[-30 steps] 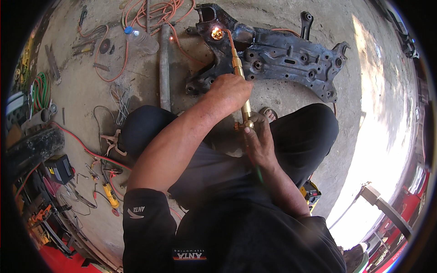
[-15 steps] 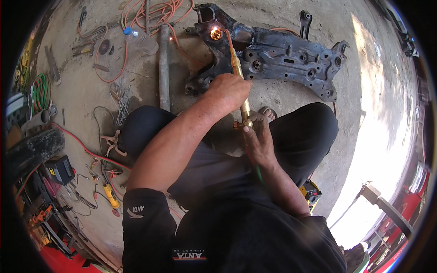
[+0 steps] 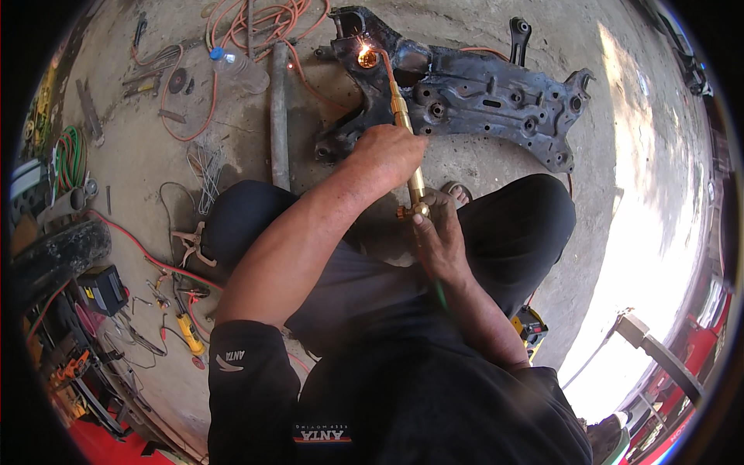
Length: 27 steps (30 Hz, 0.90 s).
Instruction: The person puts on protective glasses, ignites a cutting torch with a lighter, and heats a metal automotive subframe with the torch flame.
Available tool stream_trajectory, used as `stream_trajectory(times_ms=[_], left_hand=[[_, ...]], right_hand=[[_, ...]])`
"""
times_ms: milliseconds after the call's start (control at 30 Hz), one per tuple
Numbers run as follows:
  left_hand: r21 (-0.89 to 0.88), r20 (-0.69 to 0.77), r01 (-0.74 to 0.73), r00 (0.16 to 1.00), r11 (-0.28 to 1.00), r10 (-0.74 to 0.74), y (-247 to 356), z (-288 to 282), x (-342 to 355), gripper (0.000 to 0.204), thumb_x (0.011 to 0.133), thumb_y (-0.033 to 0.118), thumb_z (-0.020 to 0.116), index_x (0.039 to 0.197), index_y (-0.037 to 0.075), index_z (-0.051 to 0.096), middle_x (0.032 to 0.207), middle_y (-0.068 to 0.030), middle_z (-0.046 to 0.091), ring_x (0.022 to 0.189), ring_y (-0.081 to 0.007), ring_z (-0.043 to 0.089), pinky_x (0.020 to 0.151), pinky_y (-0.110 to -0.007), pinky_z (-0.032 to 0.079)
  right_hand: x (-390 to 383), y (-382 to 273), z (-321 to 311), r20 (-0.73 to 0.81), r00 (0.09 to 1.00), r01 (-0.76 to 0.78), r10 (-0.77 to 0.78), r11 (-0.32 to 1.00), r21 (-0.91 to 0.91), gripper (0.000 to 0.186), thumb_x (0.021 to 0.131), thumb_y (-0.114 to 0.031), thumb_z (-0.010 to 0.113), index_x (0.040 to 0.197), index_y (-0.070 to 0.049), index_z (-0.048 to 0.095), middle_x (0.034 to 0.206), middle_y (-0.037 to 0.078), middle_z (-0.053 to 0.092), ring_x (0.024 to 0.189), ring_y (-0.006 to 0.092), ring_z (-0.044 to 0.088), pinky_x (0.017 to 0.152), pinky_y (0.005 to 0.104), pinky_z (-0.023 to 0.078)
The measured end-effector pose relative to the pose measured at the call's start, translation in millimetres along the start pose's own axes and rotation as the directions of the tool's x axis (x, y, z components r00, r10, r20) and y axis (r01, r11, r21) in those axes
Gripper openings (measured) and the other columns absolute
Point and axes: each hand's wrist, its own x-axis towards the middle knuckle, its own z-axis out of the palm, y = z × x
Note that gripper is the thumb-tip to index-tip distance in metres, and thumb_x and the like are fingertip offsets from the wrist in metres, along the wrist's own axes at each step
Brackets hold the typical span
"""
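Note:
A brass gas torch (image 3: 399,109) runs up from my lap, its bent copper tip at a bright, sparking, glowing ring (image 3: 367,57) in the left end of a black stamped-metal car subframe (image 3: 496,116). My left hand (image 3: 391,157) is wrapped round the torch's middle. My right hand (image 3: 438,239) grips its lower end, thumb beside the brass valve knob (image 3: 421,209), with a green hose trailing below.
Left of the subframe lie a grey pipe (image 3: 280,132), a plastic bottle (image 3: 239,74) and coiled orange hose (image 3: 263,19). Pliers-like clamps (image 3: 190,242), wire, a yellow grinder (image 3: 188,332) and a green hose coil (image 3: 70,155) lie left of my crossed legs. Bright sunlight crosses the right floor.
The sparks at the ring have changed shape and spread slightly upward. The torch tip and both hands have barely moved.

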Motion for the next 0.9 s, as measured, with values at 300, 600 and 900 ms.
stream_trajectory(times_ms=[300,600,900], left_hand=[[0.004,0.012,-0.01,1.0,1.0,0.01,1.3,-1.4,0.7,0.018,0.087,0.006,0.061,0.104,0.003,0.066,0.094,-0.0194,0.071,0.092,-0.0388,0.071,0.079,-0.048,0.058],[0.005,0.02,0.007,1.0,1.0,-0.007,1.0,-1.8,0.3,0.019,0.088,0.006,0.06,0.106,0.004,0.066,0.095,-0.0199,0.071,0.093,-0.0388,0.071,0.08,-0.048,0.058],[0.01,0.029,0.012,1.0,1.0,-0.013,1.9,-2.1,0.8,0.02,0.088,0.007,0.06,0.106,0.004,0.066,0.095,-0.0201,0.071,0.093,-0.0387,0.071,0.08,-0.048,0.058]], right_hand=[[-0.7,-2.3,1.6,-0.015,1.0,-0.01,0.01,1.0,-0.008,0.027,0.101,-0.012,0.061,0.122,-0.006,0.044,0.094,0.002,0.059,0.073,0.0067,0.05,0.061,0.0225,0.042],[0.9,3.0,0.4,-0.013,1.0,-0.012,0.012,1.0,-0.004,0.027,0.101,-0.011,0.06,0.123,-0.007,0.045,0.091,0.001,0.057,0.071,0.0059,0.048,0.059,0.0221,0.041],[2.2,6.3,-1.3,-0.01,1.0,0.013,-0.013,1.0,-0.001,0.027,0.101,-0.012,0.061,0.123,-0.006,0.046,0.09,0.0,0.055,0.072,0.0058,0.047,0.06,0.0222,0.041]])
